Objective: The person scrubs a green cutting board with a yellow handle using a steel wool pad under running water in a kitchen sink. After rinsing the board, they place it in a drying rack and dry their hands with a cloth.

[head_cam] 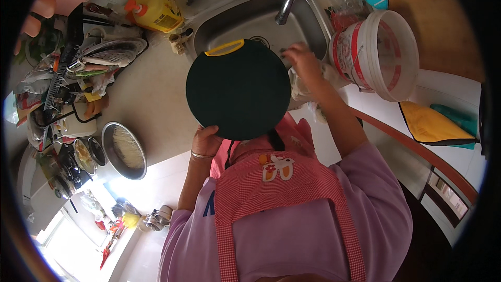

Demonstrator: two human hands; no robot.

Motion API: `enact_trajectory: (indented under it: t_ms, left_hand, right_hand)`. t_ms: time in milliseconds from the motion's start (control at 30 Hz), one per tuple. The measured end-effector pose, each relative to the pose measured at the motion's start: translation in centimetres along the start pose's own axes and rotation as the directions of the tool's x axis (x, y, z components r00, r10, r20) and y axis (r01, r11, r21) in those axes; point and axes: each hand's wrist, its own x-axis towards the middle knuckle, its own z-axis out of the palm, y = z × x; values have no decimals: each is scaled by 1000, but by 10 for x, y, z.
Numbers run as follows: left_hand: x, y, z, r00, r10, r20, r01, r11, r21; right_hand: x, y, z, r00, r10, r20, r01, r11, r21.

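Note:
A round dark green cutting board (pixel 238 92) with a yellow-rimmed handle slot (pixel 225 48) is tilted in front of my body. My left hand (pixel 207 140) grips its lower left edge, thumb on the near face. Beyond the board lies a stainless steel sink (pixel 227 27), partly hidden behind it. My right hand (pixel 303 62) is off the board's right side, over the sink's near right part, and blurred. Something small and dark shows at its fingertips, too unclear to name. The chrome faucet (pixel 287 2) reaches over the sink.
A white and red plastic bucket (pixel 375 55) stands right of the sink. A yellow soap bottle (pixel 158 13) stands at its left. On the left counter are a metal bowl of pale shreds (pixel 127 150), a smaller bowl (pixel 84 156) and a crowded utensil rack (pixel 56 82).

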Motion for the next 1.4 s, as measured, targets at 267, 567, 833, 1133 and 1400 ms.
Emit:
enact_trajectory:
  t_ms: [267, 567, 833, 1133, 1400]
  left_hand:
    - [1, 2, -1, 1000, 13, 9, -12, 1000, -12]
    - [-5, -1, 6, 999, 23, -28, -22, 999, 44]
    - [-17, 19, 15, 987, 138, -84, -125, 981, 147]
    - [-30, 25, 30, 866, 499, -20, -339, 617, 710]
    - [-45, 30, 36, 781, 624, 7, -349, 428, 834]
  right_hand:
    - [12, -40, -4, 995, 101, -14, -88, 924, 371]
    - [59, -14, 42, 997, 15, -80, -26, 990, -141]
    - [75, 47, -8, 860, 403, 313, -510, 692, 511]
    - [73, -2, 64, 997, -10, -71, 20, 989, 147]
    - [200, -106, 70, 913, -299, -278, 330, 941, 72]
